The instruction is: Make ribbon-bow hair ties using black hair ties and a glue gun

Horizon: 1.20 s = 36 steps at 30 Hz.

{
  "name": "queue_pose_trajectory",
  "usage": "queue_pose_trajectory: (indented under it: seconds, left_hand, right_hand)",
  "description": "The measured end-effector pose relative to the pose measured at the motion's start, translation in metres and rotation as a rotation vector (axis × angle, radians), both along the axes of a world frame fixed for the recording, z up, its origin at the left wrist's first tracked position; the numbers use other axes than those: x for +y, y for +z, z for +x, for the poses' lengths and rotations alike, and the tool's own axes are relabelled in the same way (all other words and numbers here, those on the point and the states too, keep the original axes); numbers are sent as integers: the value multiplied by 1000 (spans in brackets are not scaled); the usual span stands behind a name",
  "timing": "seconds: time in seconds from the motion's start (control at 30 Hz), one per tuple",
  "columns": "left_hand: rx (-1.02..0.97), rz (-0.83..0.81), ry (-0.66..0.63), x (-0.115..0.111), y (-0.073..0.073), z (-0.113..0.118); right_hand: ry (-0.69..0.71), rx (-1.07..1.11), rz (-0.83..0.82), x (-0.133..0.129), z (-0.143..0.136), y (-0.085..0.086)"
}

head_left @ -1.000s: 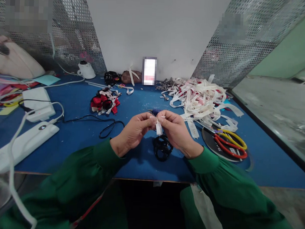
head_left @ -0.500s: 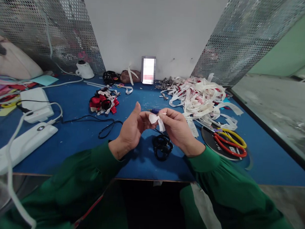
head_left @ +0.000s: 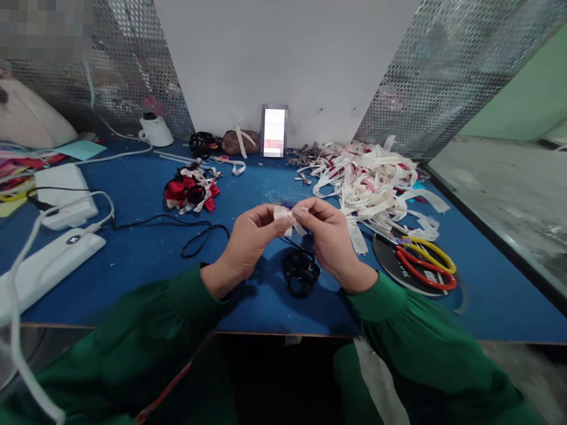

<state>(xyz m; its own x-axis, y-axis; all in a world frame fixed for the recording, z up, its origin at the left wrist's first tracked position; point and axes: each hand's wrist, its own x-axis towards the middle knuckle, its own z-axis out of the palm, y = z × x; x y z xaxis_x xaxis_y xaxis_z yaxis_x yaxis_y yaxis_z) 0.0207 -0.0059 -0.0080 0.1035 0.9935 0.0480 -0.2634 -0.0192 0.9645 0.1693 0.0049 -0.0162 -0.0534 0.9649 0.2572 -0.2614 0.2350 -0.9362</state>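
Between my hands, above the blue table (head_left: pixel 137 263), is a small white ribbon bow (head_left: pixel 284 216). My left hand (head_left: pixel 251 239) pinches its left side between thumb and fingers. The knot and right side are pinched by my right hand (head_left: pixel 329 239), and a short white tail hangs between the hands. Just below them on the table lies a bundle of black bands (head_left: pixel 300 274). Behind my fingertips a dark blue object is mostly hidden.
A heap of white ribbons (head_left: pixel 373 178) lies at the back right, near scissors with red and yellow handles (head_left: pixel 428 267). Red, black and white bows (head_left: pixel 191 189) sit left of centre. A lit phone (head_left: pixel 274 131) leans on the wall. At left are a power strip (head_left: pixel 44 272) and cables.
My left thumb has come down from its raised position onto the white bow. My right hand still pinches the bow. The view has shifted slightly.
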Motion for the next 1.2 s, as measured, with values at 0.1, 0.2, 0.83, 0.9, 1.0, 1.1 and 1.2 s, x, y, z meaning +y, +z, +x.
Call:
queue_pose_trajectory:
  seconds: [0.1, 0.2, 0.83, 0.9, 1.0, 1.1, 1.2]
  left_hand:
    - [30, 5, 50, -1, 3, -1]
    - [46, 8, 39, -1, 4, -2]
    - [32, -72, 105, 5, 10, -11]
    - [31, -88, 109, 4, 11, -11]
    - [44, -93, 92, 3, 11, -9]
    - [59, -74, 67, 2, 12, -8]
    - [77, -70, 46, 3, 13, -8]
  right_hand:
    - [6, -43, 13, -2, 0, 1]
    - [-3, -125, 24, -3, 1, 4]
    - [-578, -1383, 178, -31, 112, 15]
    - [-608, -1705, -49, -45, 155, 7]
    - [-380, -1870, -287, -55, 205, -5]
    - [-295, -1841, -224, -52, 229, -11]
    - [-287, -1859, -124, -45, 231, -13]
